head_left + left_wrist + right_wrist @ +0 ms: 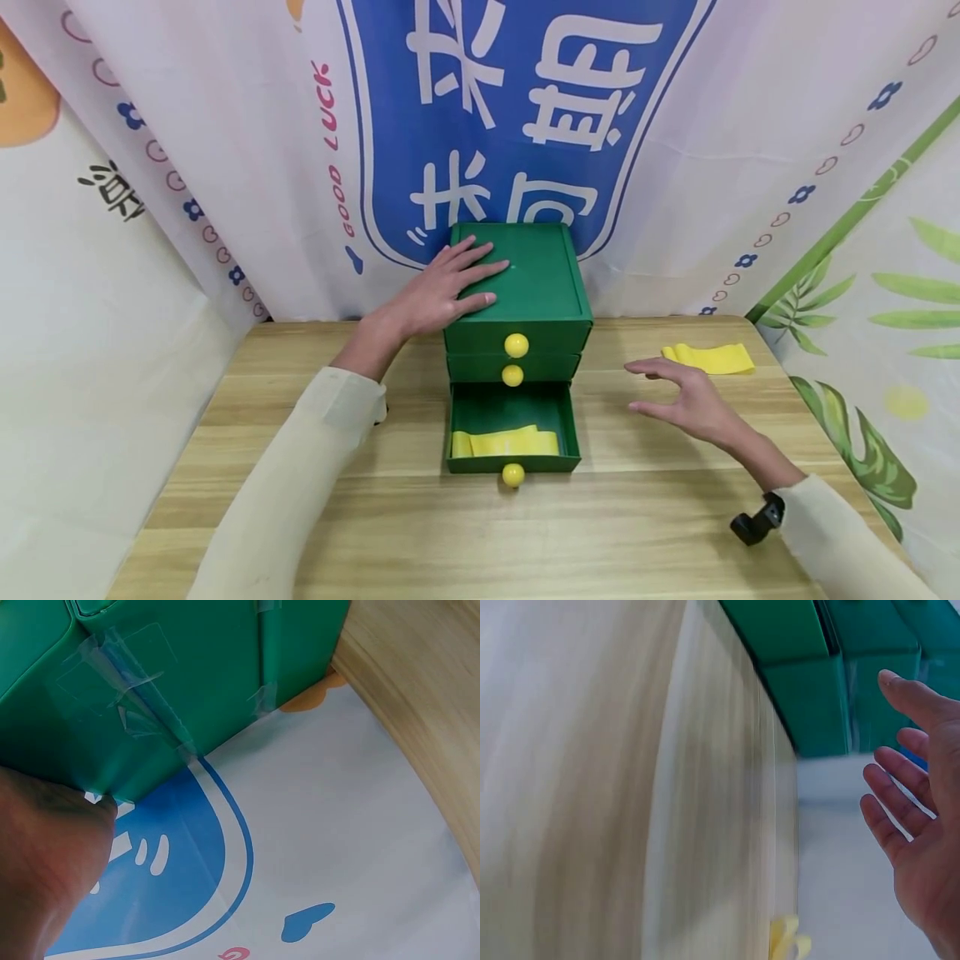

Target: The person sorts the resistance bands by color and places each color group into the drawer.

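A green three-drawer box (536, 279) stands against the back curtain, each drawer with a round yellow knob. Its bottom drawer (572, 433) is pulled out and a folded yellow strip (510, 442) lies inside. My left hand (453, 287) rests on the left part of the box top with fingers spread. In the left wrist view, clear tape (139, 697) runs along the box's green side. Right of the box, my right hand (693, 400) hovers with thumb and fingers apart, holding nothing. Behind it, another yellow strip (712, 358) lies on the table.
The wooden table (405, 533) runs back to a printed curtain (285, 167) directly behind the box. Patterned cloth (885, 333) hangs at the right side, pale cloth (90, 333) at the left. A black wrist camera (757, 521) sits on my right wrist.
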`<act>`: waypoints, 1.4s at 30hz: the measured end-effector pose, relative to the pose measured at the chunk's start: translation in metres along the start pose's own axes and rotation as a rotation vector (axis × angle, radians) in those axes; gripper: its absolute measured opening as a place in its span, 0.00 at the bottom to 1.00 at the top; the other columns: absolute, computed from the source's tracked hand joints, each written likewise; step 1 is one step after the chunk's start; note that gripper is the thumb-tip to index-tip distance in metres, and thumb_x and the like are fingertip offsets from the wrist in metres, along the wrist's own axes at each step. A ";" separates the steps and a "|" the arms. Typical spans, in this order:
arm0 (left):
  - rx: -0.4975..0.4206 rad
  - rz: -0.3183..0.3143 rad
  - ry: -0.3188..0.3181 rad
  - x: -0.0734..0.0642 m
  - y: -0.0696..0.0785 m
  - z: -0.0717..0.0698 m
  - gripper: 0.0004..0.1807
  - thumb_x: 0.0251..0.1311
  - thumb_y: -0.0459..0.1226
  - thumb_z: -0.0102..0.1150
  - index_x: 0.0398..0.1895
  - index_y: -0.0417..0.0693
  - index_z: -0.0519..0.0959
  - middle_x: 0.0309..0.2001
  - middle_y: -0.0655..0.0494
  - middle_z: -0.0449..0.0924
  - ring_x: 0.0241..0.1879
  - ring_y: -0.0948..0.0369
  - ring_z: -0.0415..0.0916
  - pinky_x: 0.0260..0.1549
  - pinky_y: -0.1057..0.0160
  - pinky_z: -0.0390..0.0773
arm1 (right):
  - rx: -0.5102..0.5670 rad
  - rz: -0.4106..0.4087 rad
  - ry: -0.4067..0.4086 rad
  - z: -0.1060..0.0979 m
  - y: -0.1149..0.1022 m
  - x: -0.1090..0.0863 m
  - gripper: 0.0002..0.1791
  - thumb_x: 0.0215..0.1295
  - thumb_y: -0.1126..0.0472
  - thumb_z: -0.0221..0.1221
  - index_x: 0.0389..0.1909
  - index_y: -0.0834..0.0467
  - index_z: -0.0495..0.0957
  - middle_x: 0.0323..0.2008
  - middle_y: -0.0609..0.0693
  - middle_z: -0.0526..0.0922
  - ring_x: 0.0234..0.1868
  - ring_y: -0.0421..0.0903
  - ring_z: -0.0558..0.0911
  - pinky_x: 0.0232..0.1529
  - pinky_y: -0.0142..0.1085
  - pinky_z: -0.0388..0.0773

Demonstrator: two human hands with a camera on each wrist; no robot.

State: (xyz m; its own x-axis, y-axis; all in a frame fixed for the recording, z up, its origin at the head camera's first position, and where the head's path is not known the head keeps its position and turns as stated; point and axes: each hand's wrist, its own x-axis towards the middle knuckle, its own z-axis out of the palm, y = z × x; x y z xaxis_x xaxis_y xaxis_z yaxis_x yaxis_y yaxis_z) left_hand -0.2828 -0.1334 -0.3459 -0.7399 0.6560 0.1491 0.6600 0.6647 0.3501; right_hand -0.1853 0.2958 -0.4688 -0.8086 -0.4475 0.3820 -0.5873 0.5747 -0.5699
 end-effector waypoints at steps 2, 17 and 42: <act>0.000 0.001 -0.001 0.000 0.000 0.000 0.33 0.80 0.56 0.46 0.84 0.63 0.61 0.86 0.53 0.48 0.86 0.53 0.31 0.82 0.43 0.32 | -0.045 0.000 0.013 -0.006 0.006 0.000 0.31 0.52 0.66 0.81 0.59 0.61 0.85 0.56 0.57 0.88 0.53 0.52 0.87 0.55 0.19 0.77; -0.005 -0.002 -0.003 0.001 0.000 0.003 0.33 0.80 0.56 0.46 0.84 0.63 0.61 0.86 0.54 0.48 0.86 0.55 0.30 0.82 0.46 0.30 | -0.130 0.151 0.047 -0.032 0.057 -0.005 0.31 0.56 0.63 0.79 0.62 0.63 0.83 0.60 0.64 0.85 0.61 0.67 0.82 0.56 0.63 0.78; -0.013 0.011 0.022 0.000 -0.004 0.003 0.32 0.80 0.55 0.47 0.84 0.63 0.62 0.86 0.54 0.49 0.86 0.54 0.31 0.82 0.43 0.33 | -0.152 0.413 -0.143 -0.049 0.112 -0.002 0.41 0.64 0.51 0.75 0.73 0.64 0.72 0.71 0.76 0.70 0.68 0.76 0.70 0.65 0.73 0.66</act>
State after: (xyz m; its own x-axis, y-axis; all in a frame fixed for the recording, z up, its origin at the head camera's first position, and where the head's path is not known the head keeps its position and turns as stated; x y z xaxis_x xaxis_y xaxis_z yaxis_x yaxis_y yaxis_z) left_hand -0.2849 -0.1345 -0.3504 -0.7354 0.6552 0.1733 0.6664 0.6526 0.3607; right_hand -0.2513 0.3943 -0.4980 -0.9692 -0.2438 0.0351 -0.2242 0.8138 -0.5361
